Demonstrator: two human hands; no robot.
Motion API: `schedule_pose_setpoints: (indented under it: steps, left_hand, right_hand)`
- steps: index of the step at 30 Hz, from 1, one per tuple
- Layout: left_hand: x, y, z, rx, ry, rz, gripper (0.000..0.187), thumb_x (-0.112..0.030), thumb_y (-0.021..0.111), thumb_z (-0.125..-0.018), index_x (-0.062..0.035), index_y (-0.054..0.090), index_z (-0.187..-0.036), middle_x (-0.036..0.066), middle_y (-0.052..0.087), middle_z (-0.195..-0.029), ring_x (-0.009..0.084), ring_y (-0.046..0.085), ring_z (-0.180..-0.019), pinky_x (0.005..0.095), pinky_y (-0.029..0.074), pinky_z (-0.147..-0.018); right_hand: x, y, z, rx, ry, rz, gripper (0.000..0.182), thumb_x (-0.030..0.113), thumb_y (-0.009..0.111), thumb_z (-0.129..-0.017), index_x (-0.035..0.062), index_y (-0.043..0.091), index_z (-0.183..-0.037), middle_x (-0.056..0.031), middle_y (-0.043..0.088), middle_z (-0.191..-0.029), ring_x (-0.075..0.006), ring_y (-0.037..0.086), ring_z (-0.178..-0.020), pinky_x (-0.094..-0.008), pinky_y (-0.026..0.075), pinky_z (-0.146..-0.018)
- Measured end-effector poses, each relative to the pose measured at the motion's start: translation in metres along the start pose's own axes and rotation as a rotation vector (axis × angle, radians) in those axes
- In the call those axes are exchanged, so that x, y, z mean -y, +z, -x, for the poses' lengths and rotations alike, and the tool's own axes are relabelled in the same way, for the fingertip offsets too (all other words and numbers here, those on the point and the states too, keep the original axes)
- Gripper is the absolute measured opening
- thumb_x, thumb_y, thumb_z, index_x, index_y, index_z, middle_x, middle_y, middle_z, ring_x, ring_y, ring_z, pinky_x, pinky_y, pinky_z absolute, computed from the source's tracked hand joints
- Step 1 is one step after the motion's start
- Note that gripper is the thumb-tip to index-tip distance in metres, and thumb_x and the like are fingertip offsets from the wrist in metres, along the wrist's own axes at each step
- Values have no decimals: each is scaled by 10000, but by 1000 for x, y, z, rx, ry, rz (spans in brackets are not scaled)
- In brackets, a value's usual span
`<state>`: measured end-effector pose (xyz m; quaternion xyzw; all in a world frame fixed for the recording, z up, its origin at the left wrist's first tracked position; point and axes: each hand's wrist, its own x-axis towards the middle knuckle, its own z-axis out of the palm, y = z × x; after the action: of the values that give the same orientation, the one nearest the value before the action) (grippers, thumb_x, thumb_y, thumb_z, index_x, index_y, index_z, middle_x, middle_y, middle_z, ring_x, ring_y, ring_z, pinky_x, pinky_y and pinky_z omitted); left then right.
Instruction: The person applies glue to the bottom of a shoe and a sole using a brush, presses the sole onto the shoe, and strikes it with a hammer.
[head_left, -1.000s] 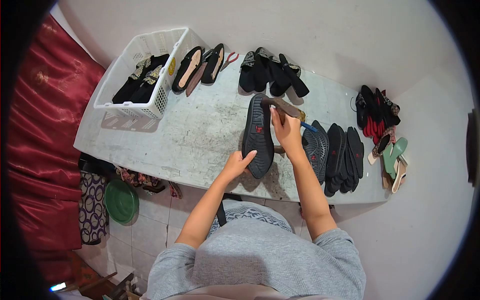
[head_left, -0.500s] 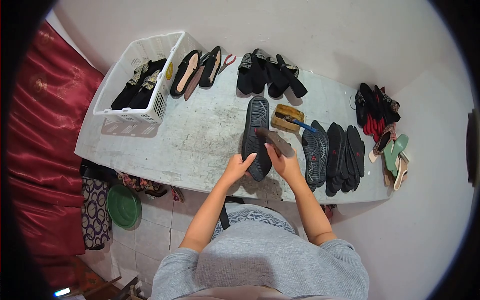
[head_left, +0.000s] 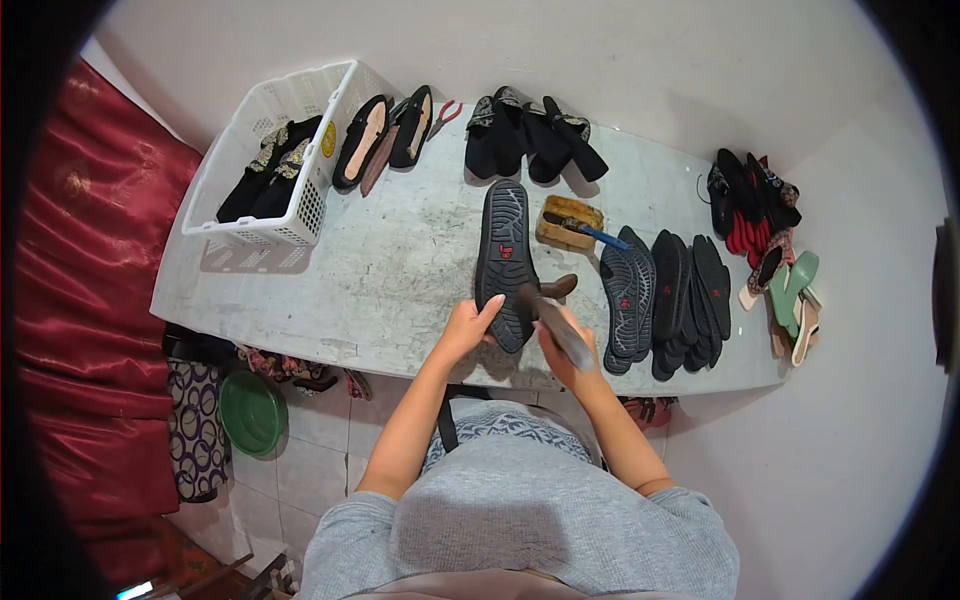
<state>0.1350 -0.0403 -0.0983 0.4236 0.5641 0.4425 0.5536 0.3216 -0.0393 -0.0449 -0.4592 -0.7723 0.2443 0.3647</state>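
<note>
A black shoe is held sole up over the table, its ridged grey-black tread and small red mark facing me. My left hand grips it near the lower end, thumb pressed on the sole. Just right of the shoe, my right hand is closed around a brown, hammer-like tool, blurred by motion, whose tip overlaps the lower half of the sole in this view. Beyond the tool stands a yellowish glue tub with a blue-handled brush lying across it.
Loose black soles lie in rows at right. Black shoe uppers stand along the back, beside pliers and two shoes with pale insoles. A white basket holds more shoes. Green sandals sit at the far right.
The brown tool has tilted and come down toward me with my right hand, uncovering the sole's red mark. My left hand keeps its grip on the shoe. The view has shifted slightly.
</note>
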Motion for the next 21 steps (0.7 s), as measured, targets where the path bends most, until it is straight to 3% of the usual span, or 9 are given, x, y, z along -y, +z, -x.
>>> schedule_pose_setpoints:
  steps: [1, 2, 5, 8, 13, 18, 19, 21]
  left_hand:
    - [-3, 0, 1, -19, 12, -65, 493, -389, 546, -899, 87, 639, -808, 95, 638, -663, 147, 631, -567, 269, 519, -476]
    - [-1, -1, 0, -18, 12, -67, 493, -389, 546, -899, 87, 639, -808, 95, 638, -663, 147, 631, -567, 269, 519, -476]
    - [5, -2, -1, 52, -80, 77, 489, -396, 548, -898, 72, 640, -792, 91, 640, -668, 138, 628, -563, 262, 514, -473]
    - [2, 0, -2, 73, -100, 163, 471, -401, 550, -897, 45, 643, -775, 79, 638, -667, 128, 622, -560, 248, 505, -474]
    - [13, -1, -5, 27, -62, 53, 469, -403, 551, -898, 37, 650, -769, 62, 630, -637, 116, 604, -533, 243, 483, -472]
    - [17, 3, -8, -2, -10, 33, 463, -397, 553, -898, 41, 655, -791, 57, 625, -626, 111, 587, -510, 245, 475, -463]
    - [25, 1, -11, 8, -2, 64, 459, -395, 555, -897, 42, 655, -803, 57, 626, -633, 110, 584, -509, 243, 476, -461]
    - [22, 3, -8, 12, -34, 128, 458, -395, 556, -897, 44, 653, -810, 59, 629, -643, 111, 588, -517, 242, 477, -460]
  right_hand:
    - [-7, 2, 4, 121, 107, -33, 226, 194, 694, -787, 50, 537, -864, -121, 573, -594, -339, 600, -541, -367, 468, -491]
    - [-3, -4, 8, 111, 9, 75, 218, 212, 677, -802, 59, 539, -872, -127, 568, -587, -340, 597, -541, -371, 463, -480]
    - [-3, -7, 20, 105, -126, -1, 227, 258, 660, -812, 74, 541, -871, -167, 584, -611, -372, 591, -562, -394, 452, -470]
    - [5, 1, 22, 143, 15, -80, 226, 249, 683, -793, 79, 547, -857, -160, 586, -610, -357, 599, -543, -391, 454, -464]
    - [-2, -2, 27, 191, -67, -62, 224, 241, 691, -786, 81, 554, -860, -138, 595, -605, -344, 607, -540, -383, 466, -473]
    - [-1, -10, 25, 298, 80, -99, 199, 197, 670, -809, 58, 583, -922, -127, 574, -587, -317, 610, -532, -352, 455, -478]
    - [-2, -10, 22, 299, 76, -100, 199, 197, 670, -809, 58, 583, -922, -127, 574, -587, -317, 610, -532, -352, 455, -478]
    - [-5, -12, 23, 47, -54, -188, 219, 183, 650, -829, 29, 593, -974, -119, 555, -584, -277, 595, -523, -311, 442, -480]
